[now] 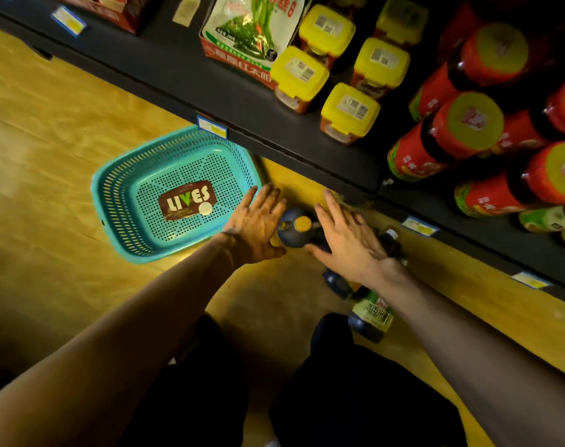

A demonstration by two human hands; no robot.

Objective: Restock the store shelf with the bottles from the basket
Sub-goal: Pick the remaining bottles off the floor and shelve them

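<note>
The left hand and right hand, fingers straight, flank a round dark yellow-capped bottle; the perforated turquoise plastic basket lies left.

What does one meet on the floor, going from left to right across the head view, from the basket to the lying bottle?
teal basket → left hand → dark bottle with yellow cap → right hand → lying bottle with green label
</note>
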